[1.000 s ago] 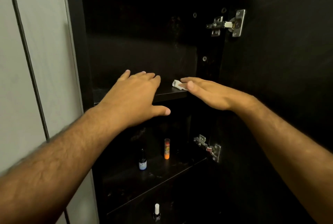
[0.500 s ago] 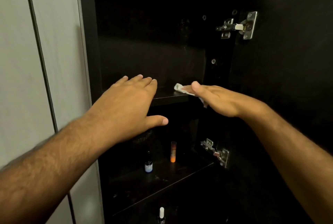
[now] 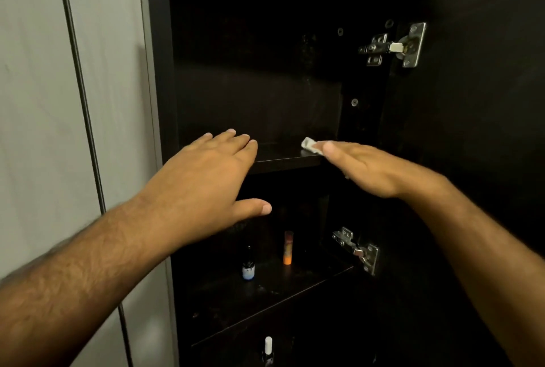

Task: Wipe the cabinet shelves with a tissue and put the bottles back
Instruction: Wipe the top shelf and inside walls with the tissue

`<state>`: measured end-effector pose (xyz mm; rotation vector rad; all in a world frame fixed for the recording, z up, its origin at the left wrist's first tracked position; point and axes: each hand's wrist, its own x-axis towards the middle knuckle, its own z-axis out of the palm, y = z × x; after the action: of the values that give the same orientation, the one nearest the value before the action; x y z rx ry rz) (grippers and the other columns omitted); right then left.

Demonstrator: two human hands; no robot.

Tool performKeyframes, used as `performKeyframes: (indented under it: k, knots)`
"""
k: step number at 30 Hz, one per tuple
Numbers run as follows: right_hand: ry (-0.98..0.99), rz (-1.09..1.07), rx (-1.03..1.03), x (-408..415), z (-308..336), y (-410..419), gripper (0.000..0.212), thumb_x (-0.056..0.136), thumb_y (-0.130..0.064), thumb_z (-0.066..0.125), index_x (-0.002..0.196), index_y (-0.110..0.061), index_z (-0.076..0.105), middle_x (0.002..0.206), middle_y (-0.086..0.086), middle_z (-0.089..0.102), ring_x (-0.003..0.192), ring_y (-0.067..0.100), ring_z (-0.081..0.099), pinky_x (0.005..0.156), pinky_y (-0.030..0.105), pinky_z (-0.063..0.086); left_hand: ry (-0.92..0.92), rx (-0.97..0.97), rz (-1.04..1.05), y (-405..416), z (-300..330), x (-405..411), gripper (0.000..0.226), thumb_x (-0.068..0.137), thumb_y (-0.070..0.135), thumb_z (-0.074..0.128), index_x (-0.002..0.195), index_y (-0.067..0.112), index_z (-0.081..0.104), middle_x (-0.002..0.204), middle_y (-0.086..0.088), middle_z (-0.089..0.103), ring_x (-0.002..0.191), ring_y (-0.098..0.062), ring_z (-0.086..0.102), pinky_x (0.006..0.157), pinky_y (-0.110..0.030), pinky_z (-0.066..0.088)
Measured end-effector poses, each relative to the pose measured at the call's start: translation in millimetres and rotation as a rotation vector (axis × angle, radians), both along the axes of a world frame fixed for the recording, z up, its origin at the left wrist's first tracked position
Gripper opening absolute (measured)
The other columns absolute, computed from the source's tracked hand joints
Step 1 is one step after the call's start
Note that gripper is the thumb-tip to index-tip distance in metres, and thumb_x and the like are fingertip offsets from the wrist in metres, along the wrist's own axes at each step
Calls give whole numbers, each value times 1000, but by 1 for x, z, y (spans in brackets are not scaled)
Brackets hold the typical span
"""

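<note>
Two hands reach into the dark wooden cabinet [image 3: 159,71]: the right hand [image 3: 362,169] lies flat, pressing the small white tissue [image 3: 309,144] on the top shelf [image 3: 283,154]; the left hand [image 3: 206,186] rests open, holding nothing. If the thin tissue slips out or tears, the shelf stays dirty. A low wipe might knock over the little dark bottle [image 3: 248,266] or the orange tube [image 3: 288,248] below

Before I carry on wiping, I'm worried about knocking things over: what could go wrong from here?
1. The tissue is only pressed under the flat fingers of the right hand at the upper shelf front edge; it could slip off and drop.
2. The small dark bottle and orange tube stand upright on the shelf below; a dropping hand could topple them.
3. The lower hinge juts out near the right forearm and could scrape it.
</note>
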<state>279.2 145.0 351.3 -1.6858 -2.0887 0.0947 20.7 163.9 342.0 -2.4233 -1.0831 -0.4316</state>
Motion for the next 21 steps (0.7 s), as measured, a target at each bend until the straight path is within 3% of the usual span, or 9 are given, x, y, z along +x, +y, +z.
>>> performKeyframes:
  k: [3, 5, 7, 10, 13, 17, 21]
  knots:
    - [60, -202, -132, 4, 13, 19, 74, 90, -72, 13, 145, -32, 43, 155, -9, 35, 144, 11, 27, 115, 26, 14, -82, 154, -96, -3, 4, -3, 86, 84, 70, 33, 152, 18, 25, 160, -3, 22, 150, -19, 6, 119, -36, 2]
    - [22, -224, -164, -10, 17, 33, 76, 90, -75, 12, 145, -33, 43, 155, -10, 35, 144, 13, 28, 117, 33, 14, -139, 308, -127, -2, 7, -6, 75, 90, 64, 37, 145, 13, 41, 153, -10, 36, 148, -27, 14, 120, -44, 9]
    - [-42, -166, -125, -28, 14, 42, 69, 95, -69, 13, 146, -32, 41, 156, -10, 33, 145, 12, 27, 117, 33, 16, -190, 415, -119, 1, 7, -10, 70, 92, 58, 41, 142, 10, 44, 152, -14, 37, 148, -32, 14, 120, -51, 12]
    - [21, -27, -118, -43, 12, 34, 59, 99, -62, 20, 144, -33, 45, 154, -11, 36, 142, 9, 29, 118, 31, 19, -274, 493, -87, 6, 4, -20, 72, 90, 50, 51, 147, 8, 37, 157, -19, 23, 149, -35, 2, 120, -54, 8]
    - [108, 33, -155, -30, 14, 23, 49, 103, -45, 24, 147, -29, 40, 153, -15, 36, 136, -1, 28, 108, 20, 21, -328, 518, -30, 13, -1, -32, 79, 89, 51, 51, 151, 9, 26, 161, -21, 6, 148, -38, -6, 119, -55, 4]
    - [63, -142, -174, -18, 20, 32, 55, 101, -50, 23, 143, -24, 47, 153, -5, 40, 140, 14, 36, 116, 32, 24, -374, 522, 29, 22, -7, -44, 85, 91, 57, 38, 155, 8, 10, 160, -24, -5, 148, -38, -9, 120, -53, 3]
    - [-6, -289, -212, -51, 25, 53, 65, 95, -57, 17, 142, -25, 48, 151, 2, 42, 135, 23, 40, 114, 43, 27, -440, 529, -5, 28, -9, -49, 77, 98, 46, 36, 154, 5, 3, 159, -26, -6, 148, -39, -8, 120, -53, 3]
